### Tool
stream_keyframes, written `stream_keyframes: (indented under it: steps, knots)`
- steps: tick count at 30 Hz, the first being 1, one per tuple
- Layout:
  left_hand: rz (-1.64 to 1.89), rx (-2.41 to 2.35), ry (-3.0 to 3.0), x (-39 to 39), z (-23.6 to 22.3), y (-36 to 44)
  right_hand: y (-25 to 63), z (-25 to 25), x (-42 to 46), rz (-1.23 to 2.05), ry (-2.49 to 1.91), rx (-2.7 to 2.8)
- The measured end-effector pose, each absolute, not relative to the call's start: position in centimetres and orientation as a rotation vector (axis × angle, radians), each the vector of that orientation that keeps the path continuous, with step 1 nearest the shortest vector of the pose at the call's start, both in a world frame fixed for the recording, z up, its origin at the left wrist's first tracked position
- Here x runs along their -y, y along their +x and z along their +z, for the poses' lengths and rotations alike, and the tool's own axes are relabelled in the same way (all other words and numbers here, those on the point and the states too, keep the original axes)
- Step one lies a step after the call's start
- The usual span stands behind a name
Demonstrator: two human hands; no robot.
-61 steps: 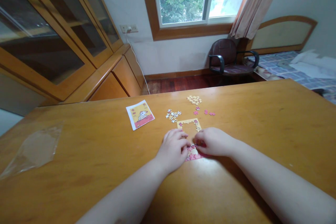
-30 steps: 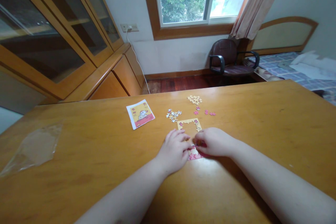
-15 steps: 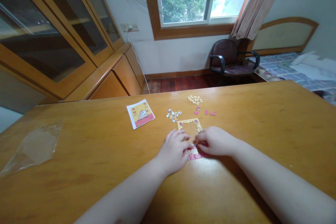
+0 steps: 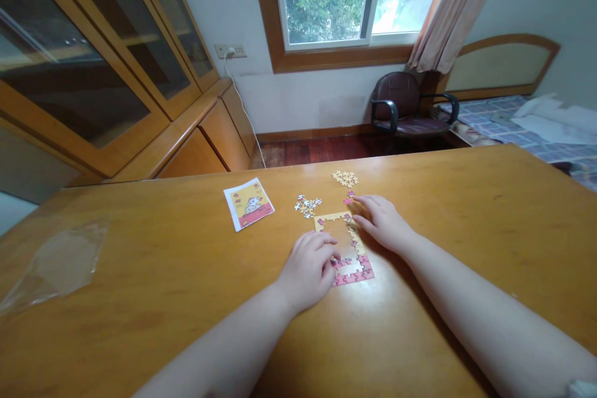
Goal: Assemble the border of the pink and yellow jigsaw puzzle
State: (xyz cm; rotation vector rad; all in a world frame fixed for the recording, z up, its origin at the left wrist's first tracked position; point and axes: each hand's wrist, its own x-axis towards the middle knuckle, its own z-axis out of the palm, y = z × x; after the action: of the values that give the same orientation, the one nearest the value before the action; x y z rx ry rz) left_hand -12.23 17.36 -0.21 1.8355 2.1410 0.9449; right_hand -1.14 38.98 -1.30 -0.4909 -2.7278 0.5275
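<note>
A jigsaw puzzle border (image 4: 355, 277) lies on the table, pink along the bottom and yellow along the top and right, with bare wood inside it. Over its left side rests my left hand (image 4: 310, 265), fingers spread and slightly bent, covering that edge. My right hand (image 4: 383, 222) is open just beyond the border's upper right corner, its fingers reaching toward pink puzzle pieces (image 4: 348, 201). Other pink pieces there are hidden under the hand. A pile of white-patterned pieces (image 4: 308, 206) lies above the border, and a pile of yellow pieces (image 4: 345, 179) sits farther back.
A picture card (image 4: 249, 204) showing a white animal on yellow and pink lies left of the pieces. A clear plastic bag (image 4: 69, 255) is at the table's left. Beyond the wooden table (image 4: 186, 336) stand a glass-door cabinet (image 4: 153, 112), an armchair (image 4: 403, 102) and a bed (image 4: 513, 118).
My right hand has moved up and away from the lower part of the border to the pink pieces, its fingers opening. The border's lower right corner is now uncovered. My left hand stays put.
</note>
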Motion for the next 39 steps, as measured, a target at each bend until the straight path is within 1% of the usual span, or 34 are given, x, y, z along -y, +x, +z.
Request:
stream_keyframes:
  steps: [5,11,16,21,31,39]
  knots:
    - [0.944,-2.143,1.819,-17.4,-0.3,-12.1,-1.8,-2.6,-39.8,0.536,-0.571,2.808]
    - [0.923,-2.159,1.795,-17.5,-0.2,-12.1,-2.1,-2.5,-39.5,0.554,-0.569,2.902]
    - [0.925,-2.156,1.794,-17.5,-0.3,-12.1,-2.0,-2.5,-40.1,0.646,-0.72,2.676]
    - [0.932,-2.162,1.806,-17.4,-0.7,-12.2,-2.3,-3.0,-40.6,0.56,-0.838,2.606]
    - [0.955,-2.173,1.791,-17.5,-0.6,-12.1,-2.3,-3.4,-40.7,0.508,-0.726,2.686]
    - [0.968,-2.168,1.787,-17.5,-0.7,-12.3,-2.0,-2.7,-40.6,0.546,-0.655,2.695]
